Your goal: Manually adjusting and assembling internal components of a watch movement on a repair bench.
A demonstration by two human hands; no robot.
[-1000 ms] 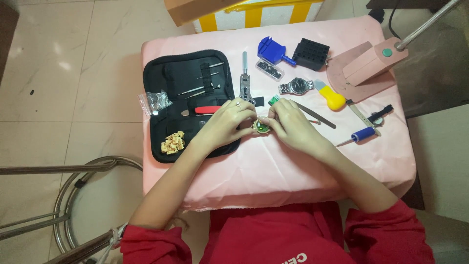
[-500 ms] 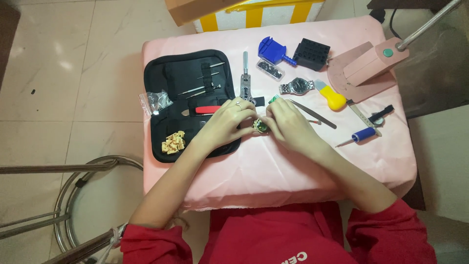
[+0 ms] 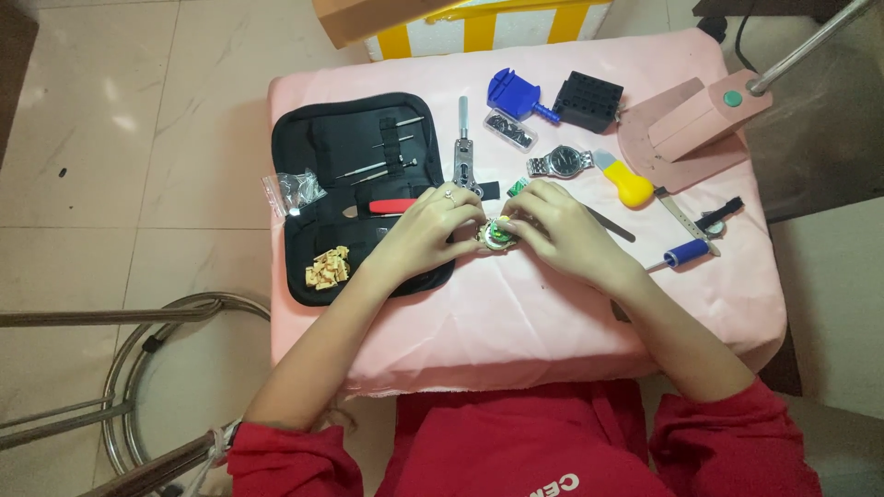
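Both hands, left hand [image 3: 425, 225] and right hand [image 3: 557, 230], grasp one small green-faced watch [image 3: 498, 234]; beside it lie one steel wristwatch [image 3: 564, 162], one black tool case [image 3: 354, 189].

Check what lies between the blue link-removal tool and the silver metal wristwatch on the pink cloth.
Head view: a small clear plastic box of dark parts lies between the blue tool and the silver wristwatch.

A matt pink cloth [image 3: 552, 313] covers the table; on it, a black fabric tool case [image 3: 313, 156], a glossy steel-bracelet watch [image 3: 564, 162], a shiny blue plastic tool [image 3: 512, 92] (smooth-moulded) and a yellow plastic-handled knife [image 3: 630, 188].
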